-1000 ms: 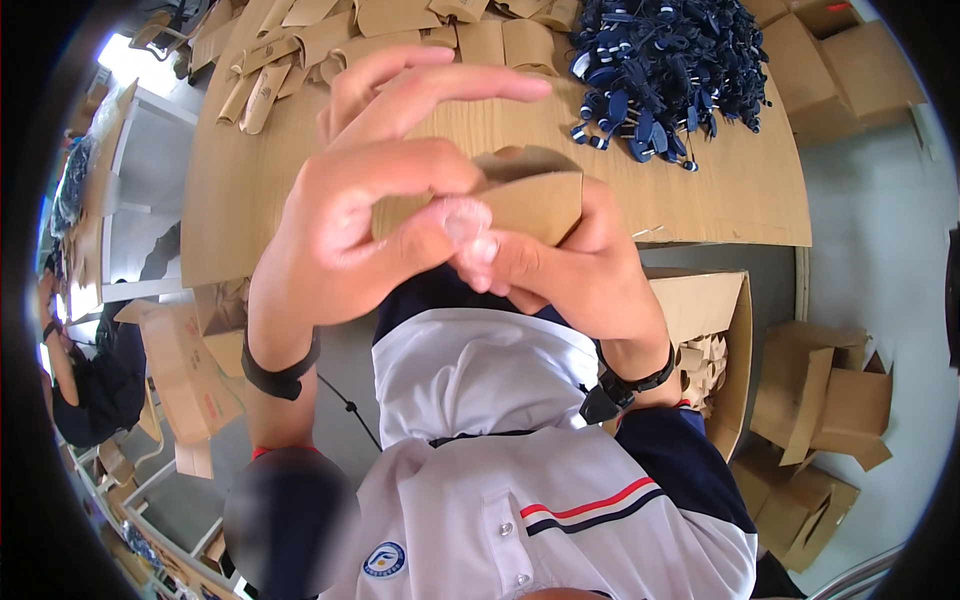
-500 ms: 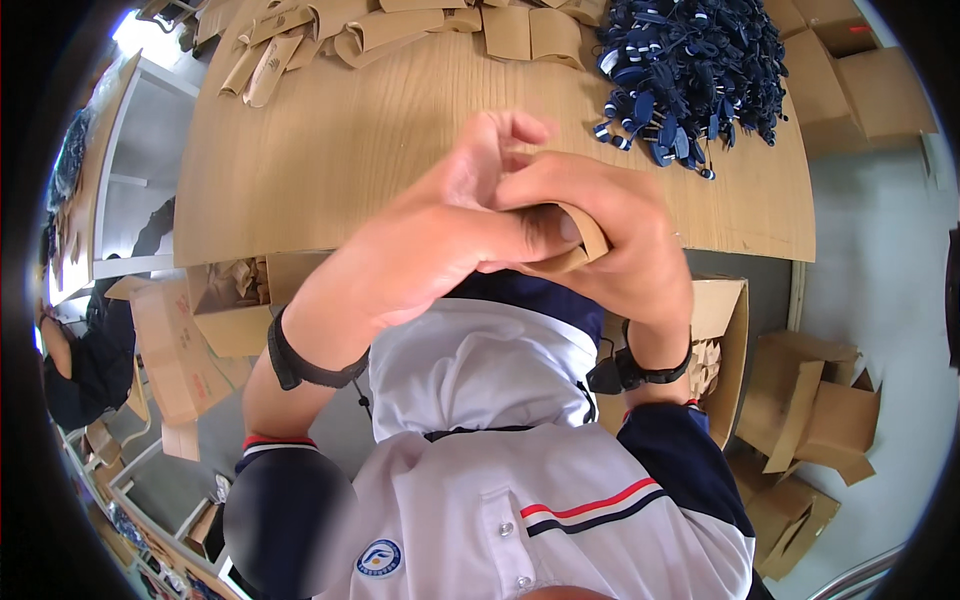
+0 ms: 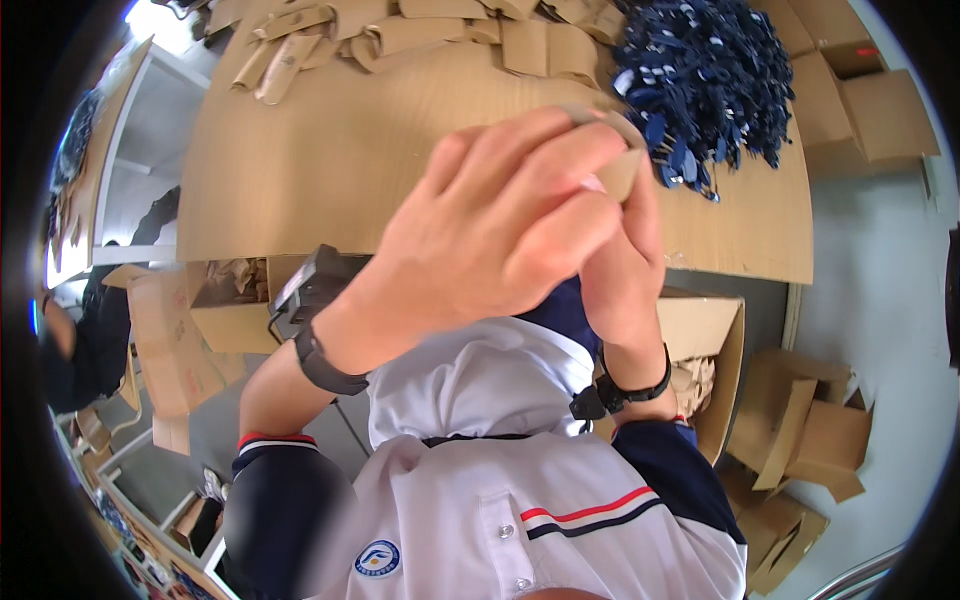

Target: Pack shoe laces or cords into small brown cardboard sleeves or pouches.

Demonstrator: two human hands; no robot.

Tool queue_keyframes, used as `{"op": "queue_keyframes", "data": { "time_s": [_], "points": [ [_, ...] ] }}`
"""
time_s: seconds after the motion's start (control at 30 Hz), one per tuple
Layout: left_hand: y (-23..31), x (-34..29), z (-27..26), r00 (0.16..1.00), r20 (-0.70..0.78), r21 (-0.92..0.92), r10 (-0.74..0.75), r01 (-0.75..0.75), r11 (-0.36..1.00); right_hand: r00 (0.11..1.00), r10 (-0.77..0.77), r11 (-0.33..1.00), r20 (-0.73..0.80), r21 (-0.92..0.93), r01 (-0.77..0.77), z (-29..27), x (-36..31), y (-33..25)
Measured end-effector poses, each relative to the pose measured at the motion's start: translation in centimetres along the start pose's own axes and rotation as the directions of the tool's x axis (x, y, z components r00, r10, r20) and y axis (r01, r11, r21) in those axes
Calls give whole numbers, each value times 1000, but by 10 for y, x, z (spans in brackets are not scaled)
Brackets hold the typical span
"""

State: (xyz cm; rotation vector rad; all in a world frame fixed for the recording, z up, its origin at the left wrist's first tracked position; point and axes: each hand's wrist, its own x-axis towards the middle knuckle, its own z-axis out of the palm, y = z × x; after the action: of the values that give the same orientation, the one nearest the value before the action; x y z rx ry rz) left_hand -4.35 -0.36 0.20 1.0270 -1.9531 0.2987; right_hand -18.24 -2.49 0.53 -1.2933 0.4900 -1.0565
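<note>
Above the near edge of the table, a small brown cardboard sleeve (image 3: 622, 174) is held between my two hands. My left hand (image 3: 490, 215) reaches across from the left, its bent fingers closed over the sleeve. From the right, my right hand (image 3: 622, 265) grips the same piece, thumb side up, partly hidden behind the left. What is inside the sleeve, if anything, cannot be seen. Just beyond my hands lies a heap of small navy-blue corded pieces (image 3: 705, 85). Flattened and curved cardboard sleeves (image 3: 425, 33) lie along the far side of the table.
The wooden table (image 3: 290, 170) spans the area ahead. Below its front edge stand an open carton (image 3: 230, 325) on the left and another carton (image 3: 735, 350) with folded cardboard on the right. Empty cartons (image 3: 810, 420) sit at far right. Another person's dark clothing (image 3: 90, 350) shows at far left.
My left hand has turned over, back upward, and moved right with its fingers over the sleeve. The sleeve has risen away from me and to the right; my right hand has turned too.
</note>
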Motion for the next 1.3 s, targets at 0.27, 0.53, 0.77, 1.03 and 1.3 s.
{"op": "queue_keyframes", "data": {
  "time_s": [0.27, 0.53, 0.77, 1.03, 1.3],
  "points": [
    [-16, -3, -16, 992, 99, -186, 73, -54, 981, 972, 49, 904, -231, -403, -141, -12, -3, -15],
    [-28, 2, -32, 899, 385, -588, -207, 412, 696, 980, 114, 895, -163, -411, -173, -27, -15, -22],
    [-16, 31, -57, 534, 721, -429, -442, 845, 320, 768, -470, 136, 436, -823, 551, -11, 1, -29],
    [10, 17, -22, 732, 389, -787, -560, 580, 212, 849, -520, 411, 93, -844, 343, -4, -7, -24],
    [27, 5, 11, 813, -117, -667, -570, 361, 652, 762, -597, 698, -252, -631, 339, 1, -13, -4]
  ]
}}
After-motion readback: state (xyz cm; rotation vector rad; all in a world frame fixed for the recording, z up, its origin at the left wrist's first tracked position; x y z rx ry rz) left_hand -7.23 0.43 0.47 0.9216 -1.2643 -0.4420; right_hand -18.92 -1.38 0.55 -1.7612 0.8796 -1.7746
